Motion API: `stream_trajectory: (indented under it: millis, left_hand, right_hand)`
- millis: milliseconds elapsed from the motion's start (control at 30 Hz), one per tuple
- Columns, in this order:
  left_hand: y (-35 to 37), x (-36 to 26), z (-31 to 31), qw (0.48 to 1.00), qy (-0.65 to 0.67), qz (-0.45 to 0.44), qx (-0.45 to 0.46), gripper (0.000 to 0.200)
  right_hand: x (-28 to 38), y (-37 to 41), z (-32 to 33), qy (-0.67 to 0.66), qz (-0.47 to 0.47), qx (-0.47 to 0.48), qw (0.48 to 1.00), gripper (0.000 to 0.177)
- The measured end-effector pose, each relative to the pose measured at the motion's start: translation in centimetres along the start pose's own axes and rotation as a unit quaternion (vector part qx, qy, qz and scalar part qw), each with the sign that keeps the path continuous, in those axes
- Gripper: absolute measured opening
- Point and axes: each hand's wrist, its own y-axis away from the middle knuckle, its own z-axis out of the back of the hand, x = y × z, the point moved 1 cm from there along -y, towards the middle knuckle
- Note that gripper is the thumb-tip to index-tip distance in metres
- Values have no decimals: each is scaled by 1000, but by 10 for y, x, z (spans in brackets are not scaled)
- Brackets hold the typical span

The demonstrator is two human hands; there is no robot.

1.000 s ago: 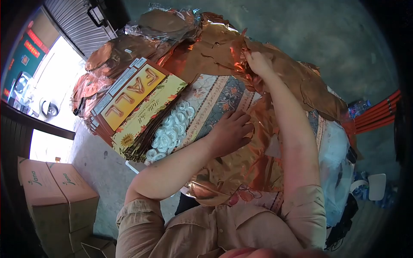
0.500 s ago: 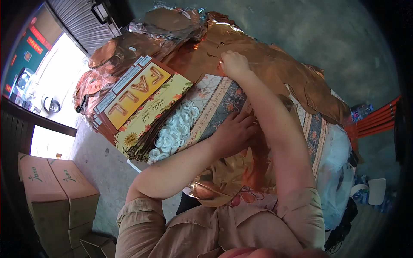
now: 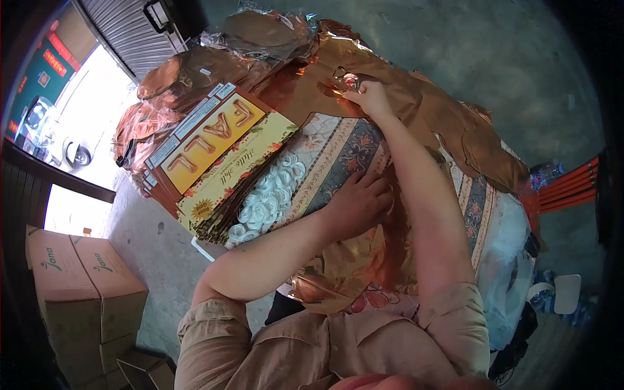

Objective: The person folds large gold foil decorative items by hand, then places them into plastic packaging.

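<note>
Right hand (image 3: 372, 99) shifted rightward, pinching foil balloon (image 3: 432, 110); left hand (image 3: 356, 203) still flat.

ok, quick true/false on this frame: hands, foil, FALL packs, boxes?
1. The right hand pinches copper foil at the far side. True.
2. The left hand holds the FALL pack. False: it lies flat on the patterned cloth and foil, apart from that pack.
3. The FALL pack tops a stack of similar packs. True.
4. The cardboard boxes stand on the table. False: they stand on the floor, lower left.
</note>
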Motion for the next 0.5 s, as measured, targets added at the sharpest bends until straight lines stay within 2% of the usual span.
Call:
stream_trajectory:
  millis: [133,200,267,333,367,400,467,500]
  left_hand:
    - [0,0,2,1000,3,7,14,27]
    - [1,-1,3,999,7,16,29,27]
    - [1,0,2,999,7,21,32,28]
    - [2,0,3,999,13,19,40,29]
    - [1,1,4,999,18,15,46,29]
    - [0,1,5,999,22,9,48,29]
    - [0,0,8,998,10,9,55,30]
    - [0,0,9,998,15,-1,58,30]
  right_hand:
    - [8,-3,10,81,-29,12,996,62]
    - [2,-8,11,-75,-106,10,991,59]
    - [21,2,28,-46,-110,15,993,56]
    - [21,7,38,-107,11,16,994,47]
    - [6,-5,38,-152,31,-2,988,38]
    - [2,-15,52,-149,27,-7,988,38]
    - [4,-23,94,58,-17,60,996,35]
    - [13,-17,118,62,-24,52,996,35]
